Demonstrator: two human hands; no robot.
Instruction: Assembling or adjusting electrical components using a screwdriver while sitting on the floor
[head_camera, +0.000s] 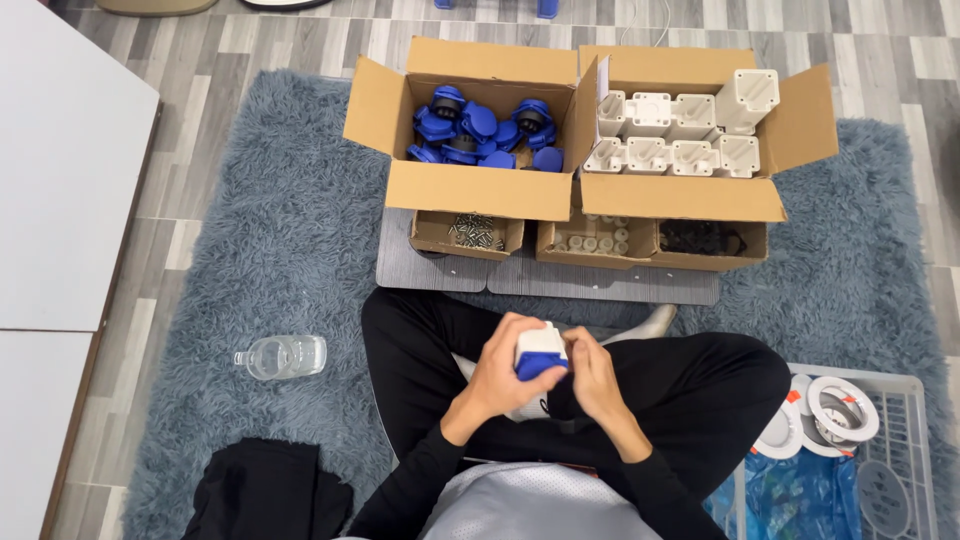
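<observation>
Grey shag rug (270, 250), 2 open cartons ahead. Left hand (505, 375) & right hand (595, 380) both closed round a white-and-blue socket part (541, 352) over the lap; looks like mid-assembly, pressing halves square seems next.

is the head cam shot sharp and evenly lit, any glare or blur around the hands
Head view: soft, even indoor light, only faint shadows beside the cardboard boxes; no strong glare, just a mild sheen on the clear water bottle; left hand and right hand look fairly sharp around the white and blue part; straight lines bow slightly toward the frame edges.
</observation>
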